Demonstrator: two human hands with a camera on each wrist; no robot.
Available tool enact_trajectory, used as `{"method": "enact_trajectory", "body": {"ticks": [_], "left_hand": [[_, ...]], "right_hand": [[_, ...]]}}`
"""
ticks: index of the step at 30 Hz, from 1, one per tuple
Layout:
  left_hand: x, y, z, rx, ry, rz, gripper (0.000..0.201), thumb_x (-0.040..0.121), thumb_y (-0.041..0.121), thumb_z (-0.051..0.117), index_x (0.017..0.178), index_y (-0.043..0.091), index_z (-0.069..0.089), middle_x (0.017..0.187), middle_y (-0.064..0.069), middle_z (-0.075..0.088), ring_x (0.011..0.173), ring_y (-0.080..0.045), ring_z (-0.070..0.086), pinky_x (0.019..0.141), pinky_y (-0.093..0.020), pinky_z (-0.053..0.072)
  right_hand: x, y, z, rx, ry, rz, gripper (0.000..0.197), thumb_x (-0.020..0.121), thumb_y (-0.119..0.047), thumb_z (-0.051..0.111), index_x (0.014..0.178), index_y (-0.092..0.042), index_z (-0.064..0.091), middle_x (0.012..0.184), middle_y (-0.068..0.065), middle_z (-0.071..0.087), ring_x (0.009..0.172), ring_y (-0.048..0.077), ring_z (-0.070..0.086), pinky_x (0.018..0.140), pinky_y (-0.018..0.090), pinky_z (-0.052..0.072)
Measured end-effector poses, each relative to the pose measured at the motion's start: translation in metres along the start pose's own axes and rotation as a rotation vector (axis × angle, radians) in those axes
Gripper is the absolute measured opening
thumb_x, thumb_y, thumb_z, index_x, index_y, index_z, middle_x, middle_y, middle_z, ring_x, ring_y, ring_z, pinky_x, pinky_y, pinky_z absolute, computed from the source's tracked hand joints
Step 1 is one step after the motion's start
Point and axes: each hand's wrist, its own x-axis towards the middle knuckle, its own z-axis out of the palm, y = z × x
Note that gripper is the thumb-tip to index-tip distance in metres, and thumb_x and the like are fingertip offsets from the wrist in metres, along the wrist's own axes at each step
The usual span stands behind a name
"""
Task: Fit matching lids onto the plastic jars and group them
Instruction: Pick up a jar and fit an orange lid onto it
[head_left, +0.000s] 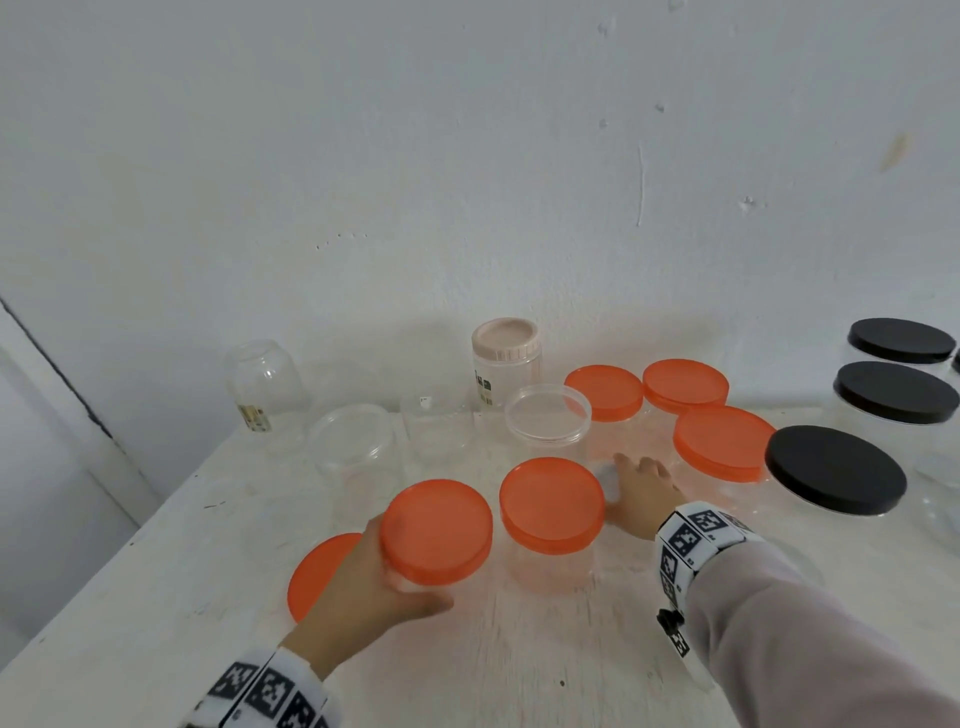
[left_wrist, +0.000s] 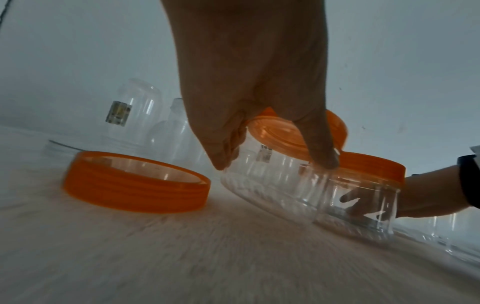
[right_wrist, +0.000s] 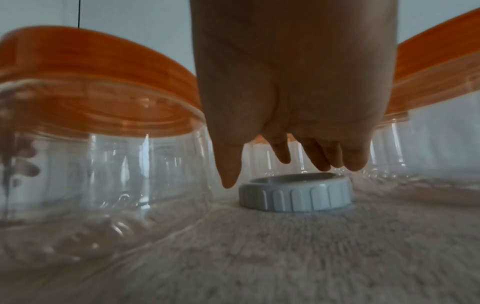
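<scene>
On the table (head_left: 156, 597), against the wall (head_left: 467, 156), the left hand (head_left: 358, 597) grips a lidded jar (head_left: 436, 530) near the front; a loose lid (head_left: 317, 571) lies upside down just left of it, partly behind the hand. Another lidded jar (head_left: 551, 506) stands just right of the held one. Right of that, the right hand (head_left: 641, 491) hovers over a small ribbed cap (right_wrist: 296, 193) lying on the table between jars. Behind stand three more lidded jars (head_left: 724, 441), with an open-topped jar (head_left: 548, 418) to their left. Farther left are lidless jars (head_left: 353, 441), and a capped jar (head_left: 506, 358) stands nearest the wall. Four more lidded jars (head_left: 836, 470) cluster at the far right.
</scene>
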Motion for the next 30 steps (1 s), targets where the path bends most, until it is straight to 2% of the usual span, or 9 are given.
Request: {"method": "enact_trajectory", "body": {"ticks": [5,7,10,14,17,21,24,26,30], "left_hand": [[0.041,0.017,0.016,0.030,0.156,-0.005,0.111,0.037,0.052,0.088,0.133,0.018,0.043,0.126,-0.002,0.053,0.118,-0.020,0.052,0.101,-0.044,0.045],[0.054,0.022,0.021,0.000,0.186,-0.019,0.107,0.042,0.044,0.091,0.133,0.014,0.043,0.127,-0.005,0.054,0.118,-0.022,0.053,0.101,-0.044,0.045],[0.066,0.024,0.025,-0.039,0.228,-0.040,0.111,0.052,0.031,0.093,0.141,0.016,0.028,0.135,-0.003,0.045,0.122,-0.022,0.047,0.102,-0.038,0.041],[0.075,0.027,0.018,0.009,0.152,-0.022,0.123,0.057,0.025,0.091,0.148,0.024,0.007,0.142,-0.004,0.031,0.127,-0.021,0.037,0.106,-0.037,0.035],[0.080,0.032,0.006,0.099,0.087,-0.011,0.127,0.059,0.028,0.089,0.149,0.028,0.000,0.147,-0.006,0.022,0.132,-0.021,0.031,0.108,-0.035,0.029],[0.091,0.046,-0.021,0.172,0.009,0.092,0.114,0.060,0.041,0.087,0.148,0.033,0.015,0.147,0.002,0.025,0.133,-0.014,0.030,0.100,-0.025,0.028],[0.106,0.067,-0.057,0.121,-0.031,0.148,0.100,0.057,0.052,0.084,0.141,0.032,0.034,0.141,0.007,0.040,0.131,-0.011,0.038,0.106,-0.030,0.035],[0.121,0.078,-0.084,0.093,0.033,0.166,0.086,0.058,0.051,0.080,0.132,0.028,0.044,0.131,0.007,0.050,0.124,-0.011,0.046,0.105,-0.031,0.039],[0.158,0.081,-0.145,0.108,0.257,0.150,0.055,0.077,0.035,0.076,0.125,0.023,0.051,0.119,0.005,0.056,0.113,-0.011,0.050,0.090,-0.028,0.041]], "right_hand": [[0.002,0.002,0.004,-0.032,-0.009,0.026,0.085,0.087,-0.052,0.060,0.149,-0.016,0.016,0.147,0.016,0.029,0.137,0.036,0.028,0.107,0.046,0.032],[0.003,0.004,0.003,-0.030,-0.009,0.019,0.084,0.086,-0.052,0.061,0.148,-0.016,0.017,0.145,0.014,0.031,0.135,0.035,0.031,0.106,0.045,0.033],[0.004,0.006,0.002,-0.017,-0.026,0.000,0.083,0.086,-0.051,0.062,0.147,-0.016,0.018,0.142,0.014,0.032,0.133,0.035,0.032,0.105,0.045,0.035],[0.006,0.008,0.002,-0.026,-0.033,-0.025,0.083,0.084,-0.051,0.065,0.145,-0.016,0.021,0.137,0.014,0.033,0.130,0.035,0.034,0.105,0.044,0.037],[0.010,0.008,0.003,-0.053,-0.036,-0.025,0.089,0.082,-0.052,0.066,0.147,-0.014,0.018,0.136,0.015,0.032,0.130,0.037,0.034,0.104,0.043,0.035],[0.017,0.011,0.007,-0.073,-0.031,-0.021,0.099,0.080,-0.052,0.068,0.150,-0.013,0.010,0.137,0.015,0.031,0.130,0.038,0.034,0.105,0.040,0.033],[0.022,0.014,0.007,-0.062,-0.022,-0.009,0.103,0.078,-0.049,0.071,0.150,-0.014,0.007,0.136,0.014,0.031,0.129,0.037,0.035,0.105,0.039,0.033],[0.024,0.015,0.007,-0.075,-0.006,-0.001,0.100,0.079,-0.045,0.069,0.150,-0.013,0.007,0.135,0.012,0.033,0.128,0.034,0.036,0.106,0.037,0.032],[0.028,0.014,0.011,-0.119,0.021,0.007,0.086,0.088,-0.038,0.059,0.150,-0.012,0.006,0.134,0.010,0.034,0.127,0.029,0.039,0.107,0.033,0.032]]}}
